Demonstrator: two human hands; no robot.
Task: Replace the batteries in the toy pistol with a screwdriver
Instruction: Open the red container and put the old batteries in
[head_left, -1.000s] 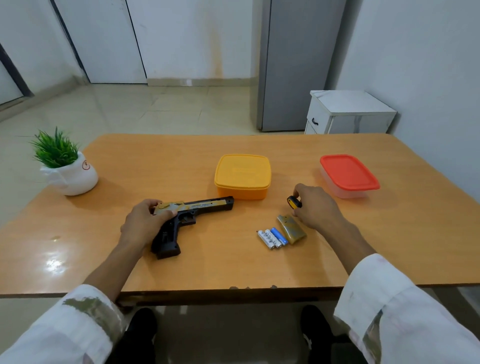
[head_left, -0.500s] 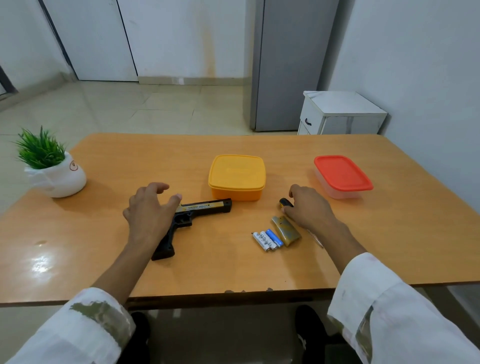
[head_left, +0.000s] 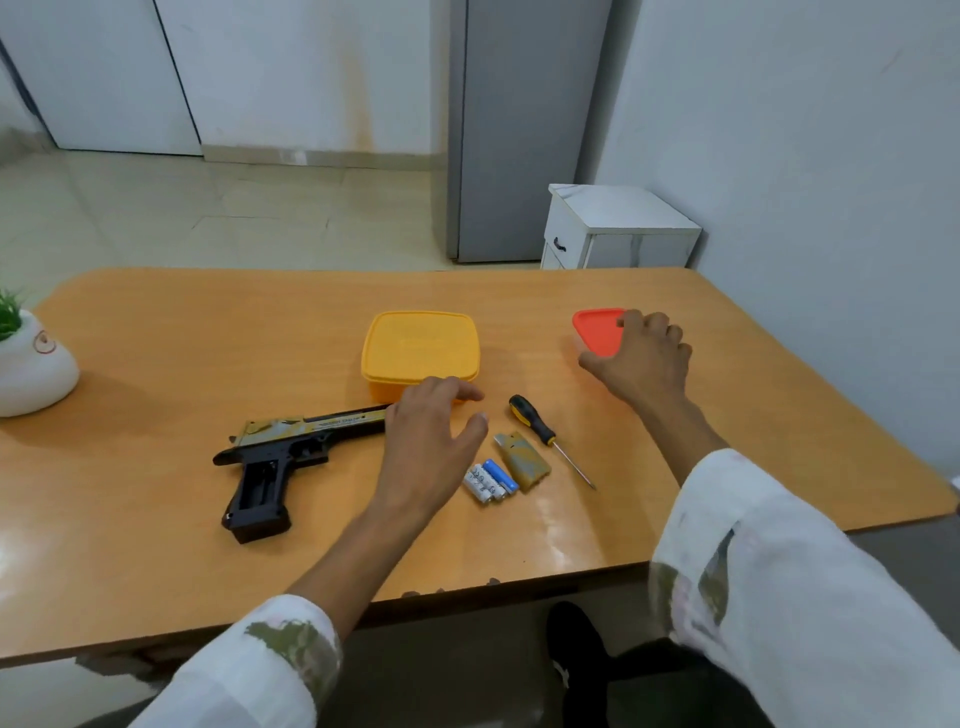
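On the orange wooden counter (head_left: 156, 364) the toy pistol (head_left: 291, 452) lies with its grip open, set aside; right of it wait removed batteries (head_left: 491, 480), cover (head_left: 524, 460) and screwdriver (head_left: 540, 431); left hand (head_left: 426, 447) hovers spread and empty, right hand (head_left: 641, 358) spreads over the red-lidded box (head_left: 595, 330) further right, likely for fresh cells.

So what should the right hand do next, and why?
Probably grip and lift the red lid: the right hand already rests on that box, fingers spread. The batteries, grip cover and screwdriver lie loose beside the opened pistol, so fresh cells may be inside.
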